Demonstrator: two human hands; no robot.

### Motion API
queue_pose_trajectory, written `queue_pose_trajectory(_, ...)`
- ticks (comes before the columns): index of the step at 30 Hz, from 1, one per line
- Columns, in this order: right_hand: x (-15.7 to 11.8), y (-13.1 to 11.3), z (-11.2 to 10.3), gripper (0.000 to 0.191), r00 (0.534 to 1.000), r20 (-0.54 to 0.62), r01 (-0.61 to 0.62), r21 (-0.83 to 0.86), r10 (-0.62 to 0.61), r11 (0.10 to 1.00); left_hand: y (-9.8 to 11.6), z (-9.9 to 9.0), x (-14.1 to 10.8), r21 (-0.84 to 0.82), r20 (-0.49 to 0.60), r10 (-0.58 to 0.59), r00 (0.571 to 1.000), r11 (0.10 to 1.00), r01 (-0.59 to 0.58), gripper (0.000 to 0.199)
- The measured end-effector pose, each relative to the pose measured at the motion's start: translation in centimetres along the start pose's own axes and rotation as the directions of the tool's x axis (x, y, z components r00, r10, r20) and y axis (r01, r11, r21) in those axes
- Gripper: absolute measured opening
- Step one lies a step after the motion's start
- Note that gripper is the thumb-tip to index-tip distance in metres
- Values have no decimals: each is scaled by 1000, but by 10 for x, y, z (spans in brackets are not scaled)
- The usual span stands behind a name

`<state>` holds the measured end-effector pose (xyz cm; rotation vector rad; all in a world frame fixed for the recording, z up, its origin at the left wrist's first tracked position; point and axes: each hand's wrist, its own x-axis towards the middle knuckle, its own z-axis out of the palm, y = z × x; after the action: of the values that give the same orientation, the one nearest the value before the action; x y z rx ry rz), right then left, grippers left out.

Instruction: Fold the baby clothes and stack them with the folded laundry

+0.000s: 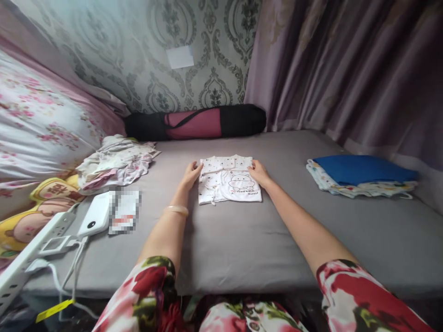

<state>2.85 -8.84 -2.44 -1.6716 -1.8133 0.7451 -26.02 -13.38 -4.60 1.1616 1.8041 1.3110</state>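
A small white baby shirt (214,184) with a cartoon animal and lettering lies on the grey bed sheet in the middle, its upper part folded over. My left hand (192,174) pinches its far left edge, thumb on top of the cloth. On the other side my right hand (259,173) grips the far right edge in the same way. Both arms reach forward, and the garment lies flat between them. The fingers under the cloth are hidden.
Folded clothes with a blue piece (363,169) on top lie at right. A loose clothes pile (117,161) is at left, near a white power bank (96,213), a power strip (38,249) and cables. A black and pink long bag (194,123) lies along the wall.
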Motion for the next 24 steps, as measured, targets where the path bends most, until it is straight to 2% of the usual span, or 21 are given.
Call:
queue_pose_trajectory(3, -17, 19, -15, 40, 998, -12, -69, 77, 70, 995, 0, -15, -20, 41, 54, -39, 998, 998, 37, 62)
queue_pose_trajectory(6, -40, 26, -27, 40, 990, 95, -113, 141, 100, 984, 4, -28, -44, 109, 135, -41, 990, 994, 27, 61)
queue_pose_trajectory(9, -64, 23, -36, 43, 978, 185, -120, 111, 99, 987, 8, -35, -67, 190, 173, -70, 982, 981, 36, 64)
queue_pose_trajectory(11, -77, 20, -40, 44, 976, 212, -68, 62, 54, 996, 10, -36, -80, 244, 192, -93, 977, 969, 45, 67)
queue_pose_trajectory(15, -95, 19, -43, 43, 962, 248, 113, 21, -115, 993, 18, -36, -105, 279, 248, -93, 964, 960, 20, 74)
queue_pose_trajectory(19, -105, 24, -43, 41, 909, 307, 296, -1, -282, 955, 27, -36, -123, 271, 342, -48, 938, 961, -50, 81)
queue_pose_trajectory(22, -108, 28, -42, 45, 880, 333, 374, -50, -337, 926, 30, -38, -129, 257, 435, -16, 900, 961, -107, 57)
queue_pose_trajectory(24, -108, 28, -40, 48, 879, 318, 404, -100, -356, 909, 27, -38, -130, 301, 440, 27, 898, 937, -176, 42)
